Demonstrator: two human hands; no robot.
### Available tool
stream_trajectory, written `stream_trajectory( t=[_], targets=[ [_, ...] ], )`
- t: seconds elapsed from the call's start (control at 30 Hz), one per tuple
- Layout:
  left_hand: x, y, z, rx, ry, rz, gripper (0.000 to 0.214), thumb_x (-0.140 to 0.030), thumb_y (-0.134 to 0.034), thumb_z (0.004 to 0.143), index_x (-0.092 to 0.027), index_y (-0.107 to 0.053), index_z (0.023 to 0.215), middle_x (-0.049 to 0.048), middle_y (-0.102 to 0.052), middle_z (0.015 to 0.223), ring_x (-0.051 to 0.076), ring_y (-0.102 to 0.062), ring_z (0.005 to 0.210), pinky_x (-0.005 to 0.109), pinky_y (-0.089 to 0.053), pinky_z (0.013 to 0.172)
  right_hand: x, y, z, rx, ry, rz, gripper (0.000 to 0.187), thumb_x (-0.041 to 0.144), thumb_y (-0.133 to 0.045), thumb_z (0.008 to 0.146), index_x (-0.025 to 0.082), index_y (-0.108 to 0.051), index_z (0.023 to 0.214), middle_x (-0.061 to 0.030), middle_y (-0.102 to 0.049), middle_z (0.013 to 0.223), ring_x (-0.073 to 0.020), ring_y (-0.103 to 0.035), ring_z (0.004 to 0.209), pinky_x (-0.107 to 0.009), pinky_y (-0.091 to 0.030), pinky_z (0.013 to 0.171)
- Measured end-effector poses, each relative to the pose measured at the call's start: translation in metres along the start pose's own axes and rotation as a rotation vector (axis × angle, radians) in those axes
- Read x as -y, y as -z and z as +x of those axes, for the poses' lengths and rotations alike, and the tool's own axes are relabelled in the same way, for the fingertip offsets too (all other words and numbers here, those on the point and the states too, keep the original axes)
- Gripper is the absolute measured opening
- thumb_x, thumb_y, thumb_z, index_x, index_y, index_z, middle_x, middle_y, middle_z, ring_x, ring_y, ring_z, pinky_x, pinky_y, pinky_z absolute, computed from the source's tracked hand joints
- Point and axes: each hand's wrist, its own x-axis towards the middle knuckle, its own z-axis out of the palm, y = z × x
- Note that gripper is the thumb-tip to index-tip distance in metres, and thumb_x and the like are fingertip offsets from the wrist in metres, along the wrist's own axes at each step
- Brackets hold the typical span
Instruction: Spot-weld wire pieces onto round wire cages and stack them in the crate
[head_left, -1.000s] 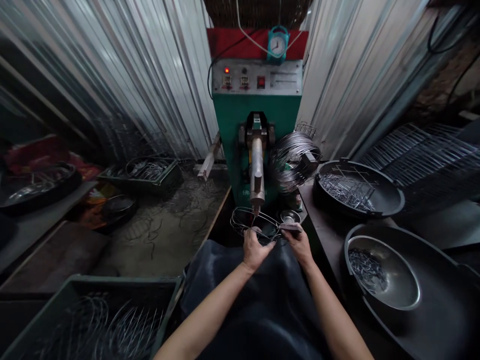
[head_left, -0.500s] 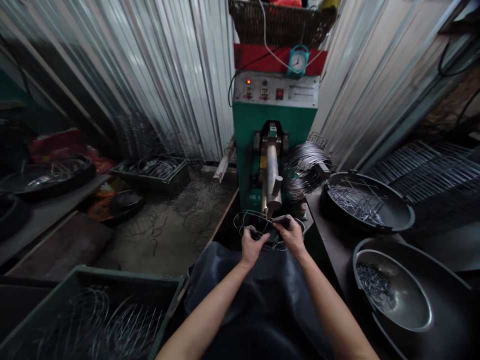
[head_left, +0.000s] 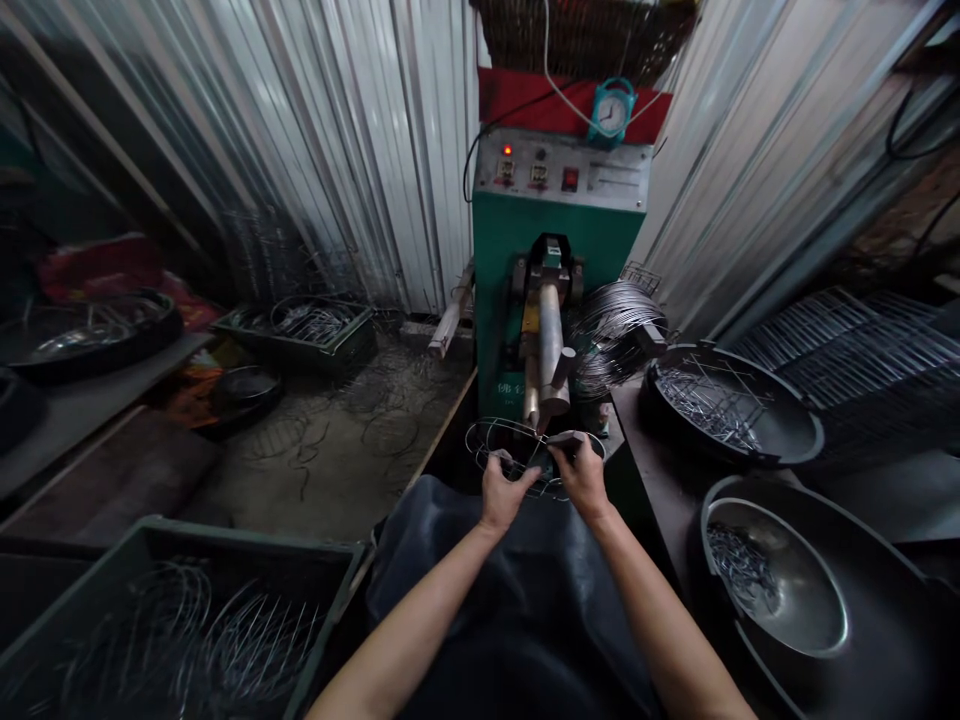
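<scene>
My left hand (head_left: 502,492) grips the near rim of a round wire frame (head_left: 491,436) held under the metal arm (head_left: 553,345) of a green machine (head_left: 555,235). My right hand (head_left: 580,475) is closed on a small flat dark piece (head_left: 568,439) pressed against the frame just below the arm's tip. A coil of wire (head_left: 615,322) hangs to the right of the arm. A dark apron covers my lap.
Right: a black pan (head_left: 780,425) with short wire pieces and a steel bowl (head_left: 817,590) with more inside a larger black pan. Bottom left: a green crate (head_left: 150,540) of wire rings. Another crate (head_left: 330,345) stands by the corrugated wall. Wire racks (head_left: 862,345) lie far right.
My right hand has shifted left to the frame under the arm's tip. The view has swung, so the machine sits further right in the picture.
</scene>
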Motion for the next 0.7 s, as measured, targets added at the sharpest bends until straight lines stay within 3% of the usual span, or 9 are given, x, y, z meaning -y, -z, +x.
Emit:
stream_trajectory(
  t=[0.47,0.7],
  targets=[
    [0.009,-0.010,0.008,0.020,0.106,-0.148,0.041,-0.035,-0.079,0.052,-0.018,-0.049,0.076,-0.0025,-0.050,0.068,0.013,-0.047,0.065,0.026,-0.037,0.065,0.007,-0.001,0.016,0.055,-0.149,0.133,0.017,0.034,-0.060,0.074,0.021,-0.055,0.083,-0.0023,-0.066,0.077,-0.0181,-0.060,0.072,-0.029,-0.046,0.069],
    [0.016,-0.011,0.010,-0.012,0.148,-0.244,0.043,-0.034,-0.080,0.050,-0.019,-0.050,0.077,-0.0033,-0.048,0.068,0.012,-0.046,0.064,0.026,-0.037,0.066,-0.016,0.027,0.000,-0.167,-0.422,0.410,0.021,0.037,-0.065,0.072,0.018,-0.060,0.081,-0.0042,-0.066,0.082,-0.0185,-0.060,0.078,-0.032,-0.047,0.074]
  ],
)
